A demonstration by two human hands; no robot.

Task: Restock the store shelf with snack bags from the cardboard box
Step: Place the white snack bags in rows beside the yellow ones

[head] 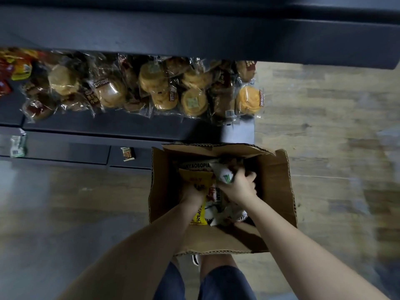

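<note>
An open cardboard box (275,187) stands on the floor in front of me, holding several snack bags in yellow, white and red. Both my hands reach down inside it. My left hand (193,193) grips a yellow snack bag (195,177) near the box's left side. My right hand (238,187) is closed around a white snack bag with green print (224,174). The dark store shelf (108,126) runs across the view just beyond the box, and its upper tier carries many clear-wrapped pastries (151,87).
Red and yellow packets (15,68) lie at the shelf's far left. Two small packets (127,153) sit on the lower ledge. An upper dark shelf edge (216,29) overhangs. Wooden floor (324,126) extends right of the box. My knees and a shoe (195,259) are below it.
</note>
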